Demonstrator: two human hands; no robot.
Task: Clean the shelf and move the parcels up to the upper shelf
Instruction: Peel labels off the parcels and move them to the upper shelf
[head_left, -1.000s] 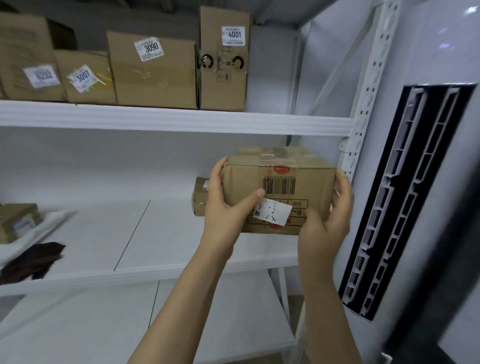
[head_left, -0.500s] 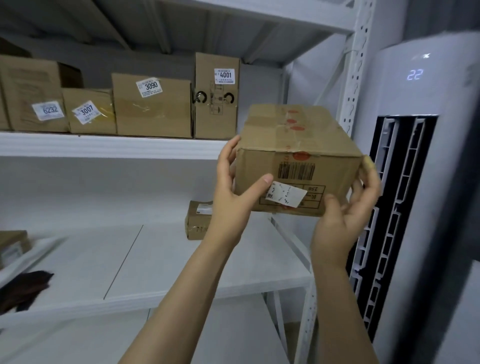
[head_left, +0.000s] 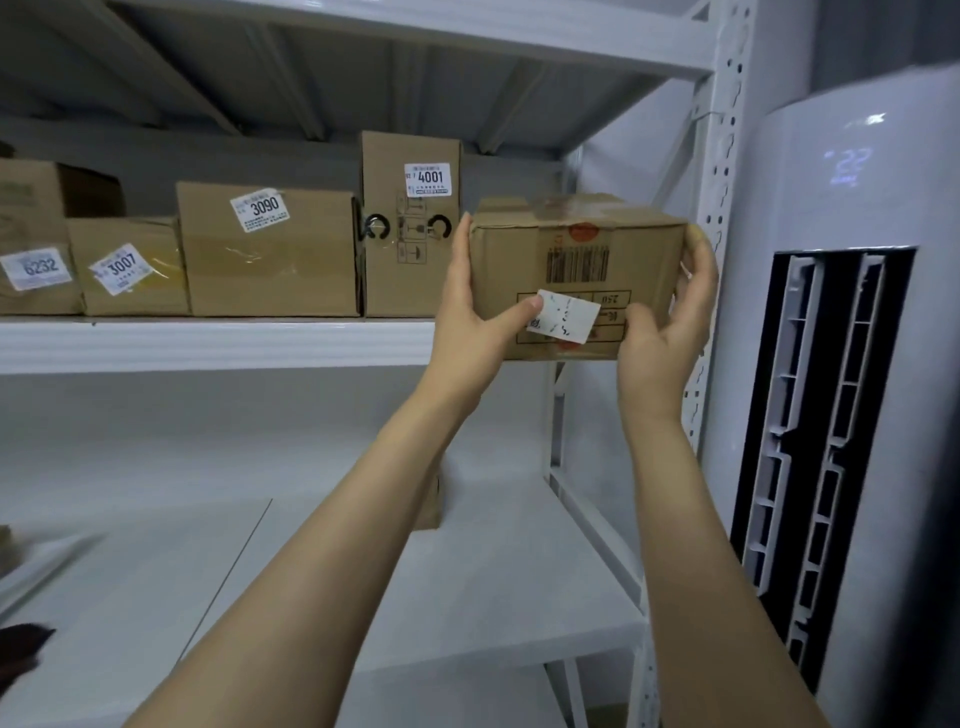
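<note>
I hold a brown cardboard parcel (head_left: 576, 254) with a barcode and a loose white label at the height of the upper shelf (head_left: 208, 345), at its right end. My left hand (head_left: 475, 317) grips the parcel's left side, thumb on the front beside the label. My right hand (head_left: 670, 322) grips its right side and lower corner. The parcel's bottom edge sits level with the shelf's front lip, right of the tall box marked 4001 (head_left: 410, 223). A small parcel (head_left: 428, 499) stays on the lower shelf (head_left: 467, 582), mostly hidden behind my left forearm.
Boxes marked 3090 (head_left: 267, 249), 3007 (head_left: 127, 267) and 6232 (head_left: 36, 270) line the upper shelf. The perforated white upright (head_left: 719, 208) stands just right of the parcel. A white air conditioner (head_left: 852, 364) stands beyond it. A dark cloth (head_left: 21, 654) lies at the lower left.
Both hands have lifted the parcel from the lower shelf up to the level of the upper shelf, next to the 4001 box. The small parcel stayed below.
</note>
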